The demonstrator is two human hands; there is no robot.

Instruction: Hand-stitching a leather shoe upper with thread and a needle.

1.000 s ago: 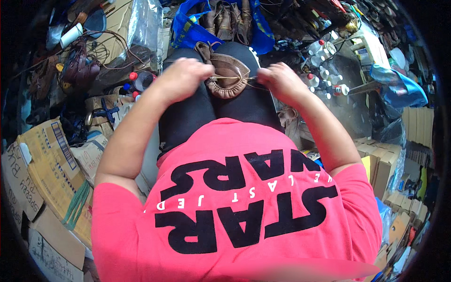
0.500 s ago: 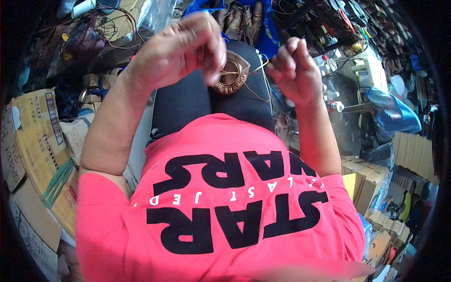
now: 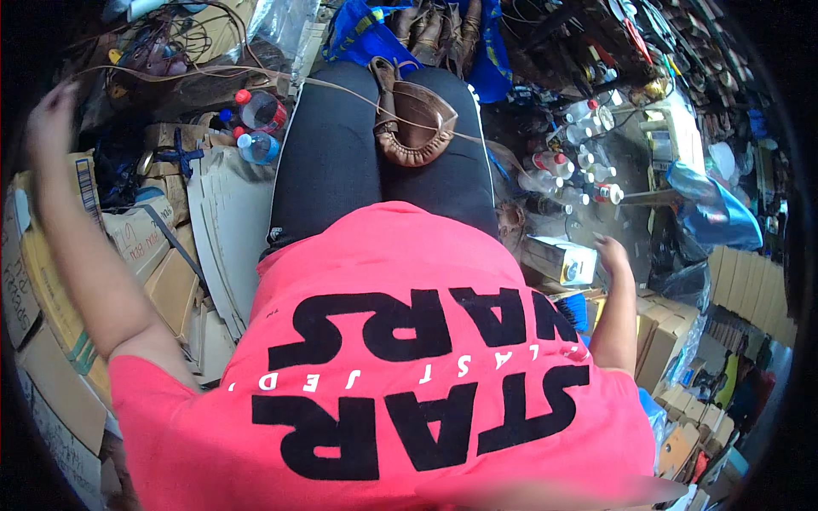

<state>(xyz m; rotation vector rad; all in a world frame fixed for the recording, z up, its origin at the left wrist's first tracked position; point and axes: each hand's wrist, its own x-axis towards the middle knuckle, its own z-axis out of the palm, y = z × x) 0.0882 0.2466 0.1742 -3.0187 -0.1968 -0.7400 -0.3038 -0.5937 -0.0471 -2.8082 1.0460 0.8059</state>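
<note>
A brown leather moccasin with a gathered, puckered toe seam lies across my thighs, its toe toward me. From its seam a long pale cord runs taut to the far left. My left hand, blurred, is stretched out there and closed on that cord. A shorter length of cord leaves the shoe on the right and fades from sight against the clutter. Low on the right, my right hand is held out wide with its fingers curled; what it pinches is too small to make out. Neither hand touches the shoe.
Ahead of my knees stands a blue bag with brown shoe forms in it. Bottles cluster on the right beside a white box; a red-capped bottle stands left. Cardboard boxes line the left, and cables lie beyond.
Both hands have swung apart from near the shoe, the left far out to the left, the right out and back toward me. The cord is drawn out long on the left.
</note>
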